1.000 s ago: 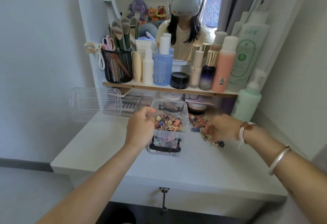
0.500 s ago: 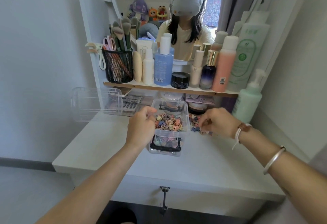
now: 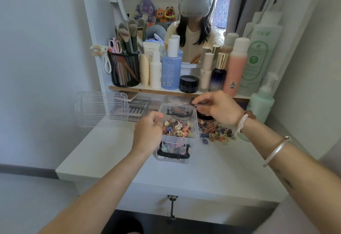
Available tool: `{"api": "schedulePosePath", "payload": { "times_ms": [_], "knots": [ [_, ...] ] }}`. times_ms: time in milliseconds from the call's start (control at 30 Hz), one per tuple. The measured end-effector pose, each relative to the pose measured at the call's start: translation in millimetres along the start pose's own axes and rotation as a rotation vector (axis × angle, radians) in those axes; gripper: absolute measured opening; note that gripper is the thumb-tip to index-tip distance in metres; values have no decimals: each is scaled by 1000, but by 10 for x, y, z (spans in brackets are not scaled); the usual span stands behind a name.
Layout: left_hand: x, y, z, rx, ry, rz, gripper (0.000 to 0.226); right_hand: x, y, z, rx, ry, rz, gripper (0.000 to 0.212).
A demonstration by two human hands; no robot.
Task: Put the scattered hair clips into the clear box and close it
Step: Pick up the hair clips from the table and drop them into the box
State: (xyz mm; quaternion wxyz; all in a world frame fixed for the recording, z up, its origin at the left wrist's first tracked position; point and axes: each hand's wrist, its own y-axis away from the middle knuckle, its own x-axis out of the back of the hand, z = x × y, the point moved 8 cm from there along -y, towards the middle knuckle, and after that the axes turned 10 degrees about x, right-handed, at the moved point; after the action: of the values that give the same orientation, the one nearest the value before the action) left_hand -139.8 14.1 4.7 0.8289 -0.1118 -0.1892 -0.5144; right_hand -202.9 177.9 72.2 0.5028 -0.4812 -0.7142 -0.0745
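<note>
The clear box (image 3: 196, 125) stands open on the white vanity top, with black latch handles at its front and back. It holds a heap of small colourful hair clips (image 3: 177, 129). More scattered hair clips (image 3: 216, 133) lie in a pile on the table just right of the box. My left hand (image 3: 147, 134) grips the box's left rim. My right hand (image 3: 218, 107) hovers above the box's far right corner, fingertips pinched on a few small dark clips.
A clear lid (image 3: 101, 108) leans at the back left. A low shelf (image 3: 162, 91) behind the box carries bottles, a black jar and a mesh brush holder (image 3: 124, 71). A green pump bottle (image 3: 260, 104) stands at the right. A mirror is above.
My right hand lifted from the pile on the table and moved up and left to above the box's far corner. My left hand stayed at the box's left rim.
</note>
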Motion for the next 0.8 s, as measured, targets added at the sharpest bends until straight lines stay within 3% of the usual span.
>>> {"api": "schedulePosePath", "payload": {
  "times_ms": [67, 233, 300, 467, 600, 734, 800],
  "knots": [
    [0, -4, -9, 9, 4, 7, 27, 19, 60, 188, -60, 40, -5, 18],
    [14, -5, -16, 15, 15, 27, 26, -518, 272, 561, -111, 326, -411, 43],
    [42, -13, -33, 28, 24, 40, 26, -678, 307, 557, -63, 387, -479, 45],
    [127, -52, -82, 60, 45, 68, 23, -708, 261, 495, -1, 434, -444, 19],
    [132, -52, -72, 53, 38, 59, 23, -672, 240, 444, 25, 443, -409, 20],
    [126, -59, -66, 30, 32, 54, 23, -196, 32, 168, 6, 118, -27, 16],
    [126, -64, -74, 28, 38, 52, 22, -127, -70, -54, 57, -45, 5, 21]
  ]
}}
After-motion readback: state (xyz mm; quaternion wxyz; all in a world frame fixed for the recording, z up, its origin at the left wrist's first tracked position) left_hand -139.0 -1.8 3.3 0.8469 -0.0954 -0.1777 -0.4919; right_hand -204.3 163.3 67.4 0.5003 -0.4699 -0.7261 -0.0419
